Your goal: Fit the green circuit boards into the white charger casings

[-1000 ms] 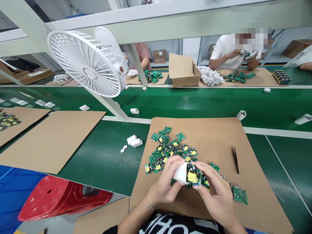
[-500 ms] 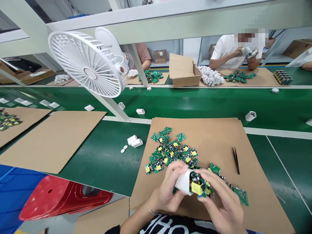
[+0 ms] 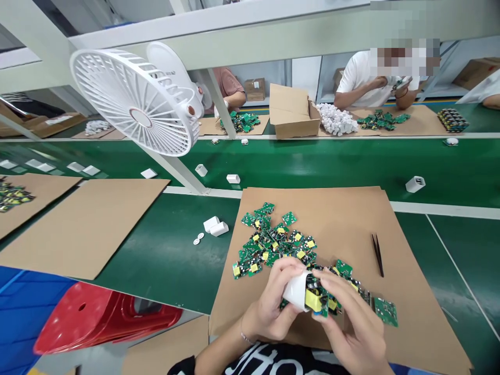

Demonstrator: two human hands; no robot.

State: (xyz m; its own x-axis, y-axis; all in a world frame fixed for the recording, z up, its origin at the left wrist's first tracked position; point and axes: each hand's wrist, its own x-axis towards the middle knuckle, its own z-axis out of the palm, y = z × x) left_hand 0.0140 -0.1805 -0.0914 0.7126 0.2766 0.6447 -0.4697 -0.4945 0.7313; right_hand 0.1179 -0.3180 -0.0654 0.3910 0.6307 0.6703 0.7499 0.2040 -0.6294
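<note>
My left hand (image 3: pixel 275 299) grips a white plastic charger housing (image 3: pixel 296 291), its open end facing right. At that opening my right hand (image 3: pixel 353 317) holds a green circuit board (image 3: pixel 318 299) with a yellow transformer between thumb and fingers. The board sits partly inside the housing; how deep it reaches I cannot tell. Just beyond my hands lies a pile of circuit boards (image 3: pixel 269 242) on the cardboard sheet (image 3: pixel 336 208). More boards, one of them a flat green board (image 3: pixel 385 311), lie behind and beside my right hand. Black tweezers (image 3: pixel 377 255) rest farther right.
On the green bench at left are white housings (image 3: pixel 216 226) and small white discs (image 3: pixel 199 238). A conveyor belt (image 3: pixel 312 161) carries more housings behind. A white fan (image 3: pixel 136 104) hangs at upper left. Co-workers sit across the belt; a red stool (image 3: pixel 78 317) stands lower left.
My hands keep hold of the housing and board, with the board slightly closer to the housing. White pieces on the belt have shifted right. The person opposite has moved their hands a little.
</note>
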